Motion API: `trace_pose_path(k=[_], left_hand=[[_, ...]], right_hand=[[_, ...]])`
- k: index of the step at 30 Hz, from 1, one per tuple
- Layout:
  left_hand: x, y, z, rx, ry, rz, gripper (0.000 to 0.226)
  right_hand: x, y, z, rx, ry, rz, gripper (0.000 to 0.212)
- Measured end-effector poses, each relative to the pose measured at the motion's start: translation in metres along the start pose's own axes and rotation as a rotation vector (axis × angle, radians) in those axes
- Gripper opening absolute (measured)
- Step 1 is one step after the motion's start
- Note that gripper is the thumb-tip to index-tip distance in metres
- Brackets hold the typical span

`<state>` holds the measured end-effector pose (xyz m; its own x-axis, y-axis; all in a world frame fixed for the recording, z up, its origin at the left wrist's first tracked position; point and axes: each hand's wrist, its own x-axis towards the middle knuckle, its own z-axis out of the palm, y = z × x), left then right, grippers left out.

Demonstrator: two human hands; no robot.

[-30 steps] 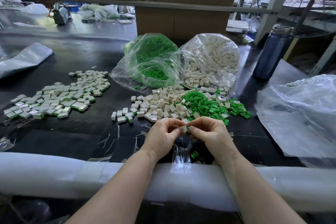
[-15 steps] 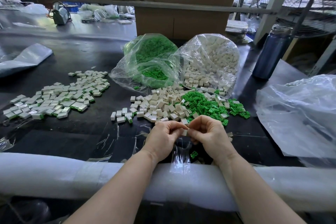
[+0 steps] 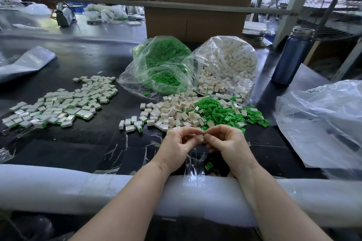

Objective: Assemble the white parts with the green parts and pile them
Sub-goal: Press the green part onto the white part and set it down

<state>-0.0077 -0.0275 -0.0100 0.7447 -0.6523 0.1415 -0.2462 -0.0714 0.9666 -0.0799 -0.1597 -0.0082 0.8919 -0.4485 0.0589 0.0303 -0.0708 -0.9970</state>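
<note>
a good share looks done; a wide pile of joined pieces [image 3: 58,103] lies spread on the desk [image 3: 78,148] to the left, white with green edges showing; far more is left, i judge: loose white parts [image 3: 172,111] and loose green parts [image 3: 217,111] heaped side by side mid-desk just beyond the hands, a few joined ones at the heap's left edge, plus a green bag [image 3: 158,68] and a white bag [image 3: 227,68] behind, both open toward the heap and well filled; one stray green part [image 3: 209,165] sits near the desk's front edge under the right wrist; left hand [image 3: 176,146] and right hand [image 3: 227,145] meet fingertip to fingertip low over the desk, forearms over the padded front rail [image 3: 49,184]; both grips closed in a pinch on one white part [image 3: 200,138] between them, fingers curled, thumbs inward; whether a green piece is already seated in it is hidden by the fingers; step in hand looks like pressing the two together, then it goes to the left pile
</note>
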Motion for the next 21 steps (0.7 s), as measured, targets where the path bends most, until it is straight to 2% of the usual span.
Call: trace_pose_path(k=[5, 8, 21], left_hand=[[0.0001, 0.001, -0.0006, -0.008, 0.056, -0.024, 0.016], [0.0003, 0.0009, -0.0009, 0.005, 0.055, -0.046, 0.011], [0.0016, -0.0012, 0.0008, 0.074, 0.038, -0.045, 0.012]], right_hand=[[-0.0003, -0.0004, 0.0003, -0.003, -0.035, -0.013, 0.017], [-0.0009, 0.0003, 0.0008, -0.041, -0.038, -0.031, 0.016], [0.0004, 0.0021, 0.0001, -0.081, -0.086, -0.018, 0.02]])
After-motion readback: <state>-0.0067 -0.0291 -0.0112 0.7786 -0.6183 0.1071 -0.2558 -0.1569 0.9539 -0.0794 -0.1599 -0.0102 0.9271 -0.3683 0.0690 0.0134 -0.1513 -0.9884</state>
